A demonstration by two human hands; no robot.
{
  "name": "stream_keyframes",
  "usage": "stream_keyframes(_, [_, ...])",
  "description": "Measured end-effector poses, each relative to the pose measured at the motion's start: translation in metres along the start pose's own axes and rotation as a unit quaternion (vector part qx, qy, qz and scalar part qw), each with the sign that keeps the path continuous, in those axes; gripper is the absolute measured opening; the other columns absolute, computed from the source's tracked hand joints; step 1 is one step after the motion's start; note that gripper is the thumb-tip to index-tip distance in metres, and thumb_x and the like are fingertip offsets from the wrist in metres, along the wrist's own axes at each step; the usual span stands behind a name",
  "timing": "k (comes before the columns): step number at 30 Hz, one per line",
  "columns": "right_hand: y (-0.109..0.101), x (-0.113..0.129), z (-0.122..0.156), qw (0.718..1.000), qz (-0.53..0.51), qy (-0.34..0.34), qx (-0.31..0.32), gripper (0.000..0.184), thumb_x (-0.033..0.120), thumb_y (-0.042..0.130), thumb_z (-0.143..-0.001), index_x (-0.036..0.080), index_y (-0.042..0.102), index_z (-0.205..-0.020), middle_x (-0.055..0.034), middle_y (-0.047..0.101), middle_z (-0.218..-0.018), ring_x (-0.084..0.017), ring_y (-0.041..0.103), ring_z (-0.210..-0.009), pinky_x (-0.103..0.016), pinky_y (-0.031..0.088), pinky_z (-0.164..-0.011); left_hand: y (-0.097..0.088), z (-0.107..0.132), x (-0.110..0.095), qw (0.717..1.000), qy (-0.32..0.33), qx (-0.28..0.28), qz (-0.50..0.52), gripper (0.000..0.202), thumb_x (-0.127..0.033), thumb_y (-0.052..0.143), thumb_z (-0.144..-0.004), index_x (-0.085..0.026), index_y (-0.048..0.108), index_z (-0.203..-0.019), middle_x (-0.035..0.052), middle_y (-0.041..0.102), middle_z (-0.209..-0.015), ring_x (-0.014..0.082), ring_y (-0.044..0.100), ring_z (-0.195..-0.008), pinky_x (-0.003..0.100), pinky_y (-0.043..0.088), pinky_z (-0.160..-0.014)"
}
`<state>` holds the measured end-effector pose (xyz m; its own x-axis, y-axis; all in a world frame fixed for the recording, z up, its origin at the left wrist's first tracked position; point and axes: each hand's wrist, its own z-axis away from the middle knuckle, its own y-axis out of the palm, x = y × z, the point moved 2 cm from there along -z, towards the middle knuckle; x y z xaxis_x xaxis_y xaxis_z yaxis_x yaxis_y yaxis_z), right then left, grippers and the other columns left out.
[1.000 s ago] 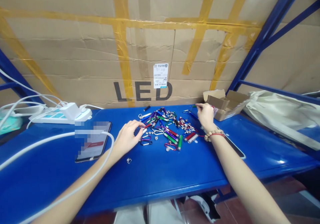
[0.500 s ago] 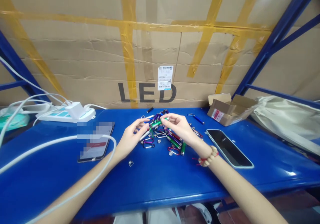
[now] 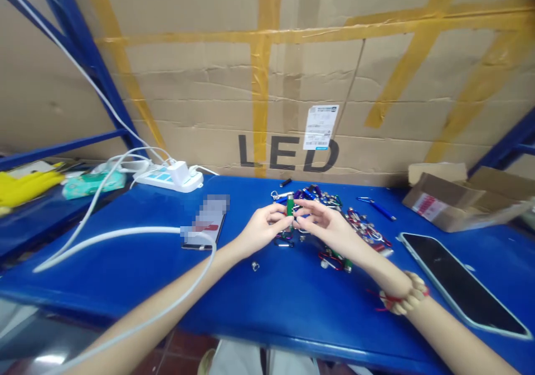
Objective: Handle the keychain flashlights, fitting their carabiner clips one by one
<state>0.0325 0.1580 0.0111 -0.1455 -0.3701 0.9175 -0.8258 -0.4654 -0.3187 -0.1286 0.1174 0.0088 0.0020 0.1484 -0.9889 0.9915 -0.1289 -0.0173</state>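
Item in hand: one green torch (image 3: 290, 207), upright just above the worktop (image 3: 292, 308), pinched between my left hand (image 3: 261, 234) and right hand (image 3: 330, 227), the fingers (image 3: 273, 214) of both closed on it. Left over: the pile (image 3: 359, 227) of torches and clips, loose on the worktop just behind and right of my hands. By my reckoning only this one piece is being worked and the bulk is unhandled.
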Motion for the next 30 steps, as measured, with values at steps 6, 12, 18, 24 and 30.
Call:
stream_keyframes(6, [0.012, 0.002, 0.004, 0.995, 0.095, -0.003, 0.039, 0.037, 0.044, 0.059, -0.078, 0.013, 0.068, -0.096, -0.0047, 0.067, -0.076, -0.014, 0.058, -0.065, -0.026, 0.047, -0.06, 0.001, 0.001, 0.0, 0.997, 0.007, -0.042, 0.066, 0.044, -0.036, 0.073, -0.067, -0.012, 0.058, -0.1, 0.005, 0.069, -0.08, 0.017, 0.064, -0.079, 0.027, 0.047, -0.075])
stream_keyframes(12, [0.009, 0.006, 0.003, 0.992, 0.123, -0.022, 0.001, 0.032, 0.042, 0.059, -0.079, 0.014, 0.07, -0.092, -0.0019, 0.065, -0.068, -0.008, 0.044, -0.047, -0.021, 0.034, -0.044, -0.002, 0.002, -0.001, 0.996, 0.011, -0.074, 0.05, 0.031, -0.03, 0.077, -0.062, -0.014, 0.058, -0.081, 0.0003, 0.064, -0.075, 0.0099, 0.058, -0.065, 0.021, 0.045, -0.063])
stream_keyframes(18, [-0.003, 0.004, 0.001, 0.995, 0.074, -0.03, -0.066, 0.032, 0.043, 0.064, -0.075, 0.015, 0.071, -0.09, -0.0052, 0.07, -0.077, -0.014, 0.059, -0.061, -0.026, 0.047, -0.055, -0.005, 0.003, -0.005, 0.998, -0.035, -0.061, 0.001, 0.032, -0.037, 0.073, -0.066, -0.015, 0.053, -0.076, -0.0038, 0.056, -0.057, 0.0072, 0.051, -0.05, 0.018, 0.035, -0.044])
stream_keyframes(24, [-0.005, 0.005, 0.001, 0.998, 0.012, -0.042, -0.055, 0.027, 0.04, 0.065, -0.076, 0.019, 0.072, -0.091, -0.0062, 0.072, -0.095, -0.021, 0.065, -0.086, -0.035, 0.051, -0.081, -0.001, 0.003, -0.001, 0.997, -0.052, 0.034, -0.045, 0.044, -0.041, 0.07, -0.069, -0.014, 0.058, -0.103, -0.0011, 0.06, -0.065, 0.009, 0.054, -0.056, 0.018, 0.037, -0.046])
stream_keyframes(30, [0.002, 0.008, 0.003, 1.0, -0.011, -0.01, -0.012, 0.031, 0.042, 0.063, -0.076, 0.017, 0.072, -0.093, -0.0055, 0.071, -0.084, -0.014, 0.064, -0.062, -0.027, 0.053, -0.058, 0.001, 0.003, 0.002, 0.994, -0.035, 0.08, -0.072, 0.037, -0.048, 0.058, -0.078, -0.012, 0.06, -0.088, -0.0043, 0.047, -0.058, 0.0054, 0.043, -0.048, 0.018, 0.035, -0.044])
